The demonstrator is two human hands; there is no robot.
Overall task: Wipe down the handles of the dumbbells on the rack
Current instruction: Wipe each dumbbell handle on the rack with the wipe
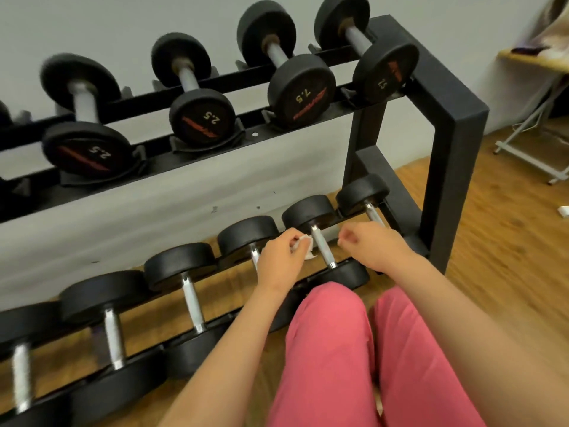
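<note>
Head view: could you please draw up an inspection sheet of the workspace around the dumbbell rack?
Surface: wooden floor; a black two-tier rack stands on it.
Job's things: dumbbells on both tiers, three upper ones marked 2.5, 2.5 and 7.5; white wipe beside a lower handle.
Clutter: small white object on the floor at the right edge.
Grippers: left hand holds the wipe; right hand has curled fingers, and whether it holds anything cannot be told.
Cables: nothing seen.
Surroundings: grey wall, table with white legs, the person's pink-clad knees.
</note>
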